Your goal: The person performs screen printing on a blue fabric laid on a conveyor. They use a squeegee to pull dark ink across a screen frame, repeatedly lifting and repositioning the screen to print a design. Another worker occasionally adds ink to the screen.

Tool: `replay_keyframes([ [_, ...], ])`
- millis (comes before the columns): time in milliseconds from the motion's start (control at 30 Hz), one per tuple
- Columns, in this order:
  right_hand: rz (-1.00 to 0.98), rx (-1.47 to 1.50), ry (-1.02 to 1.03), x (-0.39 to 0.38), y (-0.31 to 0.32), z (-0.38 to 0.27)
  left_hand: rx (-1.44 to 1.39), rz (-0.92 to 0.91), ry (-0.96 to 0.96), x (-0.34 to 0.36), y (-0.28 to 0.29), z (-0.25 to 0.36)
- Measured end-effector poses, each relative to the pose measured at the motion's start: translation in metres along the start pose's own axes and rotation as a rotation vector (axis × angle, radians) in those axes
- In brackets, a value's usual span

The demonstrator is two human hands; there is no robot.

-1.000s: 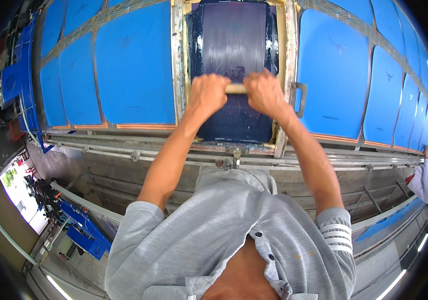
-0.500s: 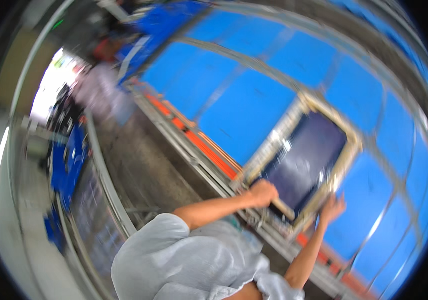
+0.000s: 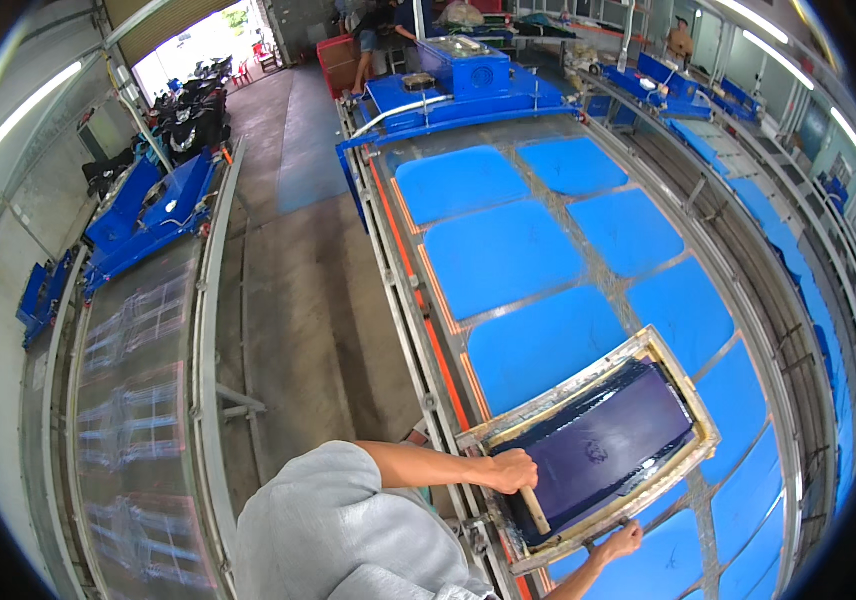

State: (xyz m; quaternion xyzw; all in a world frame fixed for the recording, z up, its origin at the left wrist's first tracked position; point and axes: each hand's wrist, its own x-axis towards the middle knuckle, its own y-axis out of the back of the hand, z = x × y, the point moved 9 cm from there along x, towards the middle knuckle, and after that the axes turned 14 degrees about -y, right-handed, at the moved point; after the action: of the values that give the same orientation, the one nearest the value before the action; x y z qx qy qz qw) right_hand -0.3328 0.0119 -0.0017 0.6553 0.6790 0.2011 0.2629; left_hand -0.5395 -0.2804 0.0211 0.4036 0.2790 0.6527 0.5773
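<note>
A screen-printing frame (image 3: 678,363) with pale, worn edges lies tilted across the blue panels of the long table at lower right. Dark purple ink (image 3: 608,435) coats its mesh, with a darker smudge near the middle. My left hand (image 3: 515,471) is closed round the top of a squeegee (image 3: 536,512), whose wooden handle leans inside the near left end of the frame. Beside the frame's near right edge is my right hand (image 3: 620,542), its fingers curled against the rim. The squeegee's blade is hidden.
Rows of blue panels (image 3: 503,260) run along the table, edged by a metal rail (image 3: 403,300). A blue machine carriage (image 3: 463,85) stands at its far end. On the left is another table (image 3: 138,400). People (image 3: 378,40) are in the background.
The view has turned and sharpened, so the frame now sits lower. My left hand keeps hold of the squeegee. My right hand's fingers, spread before, are now curled in at the frame's edge.
</note>
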Motion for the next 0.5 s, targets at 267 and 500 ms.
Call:
replay_keyframes([
  [267, -0.036, 0.16, -0.063, -0.071, -0.158, -0.025, 0.051, -0.123, 0.023, -0.072, 0.07, -0.132],
  [500, -0.116, 0.245, -0.053, -0.098, -0.2, -0.042, 0.028, -0.102, 0.026, -0.095, 0.086, -0.173],
])
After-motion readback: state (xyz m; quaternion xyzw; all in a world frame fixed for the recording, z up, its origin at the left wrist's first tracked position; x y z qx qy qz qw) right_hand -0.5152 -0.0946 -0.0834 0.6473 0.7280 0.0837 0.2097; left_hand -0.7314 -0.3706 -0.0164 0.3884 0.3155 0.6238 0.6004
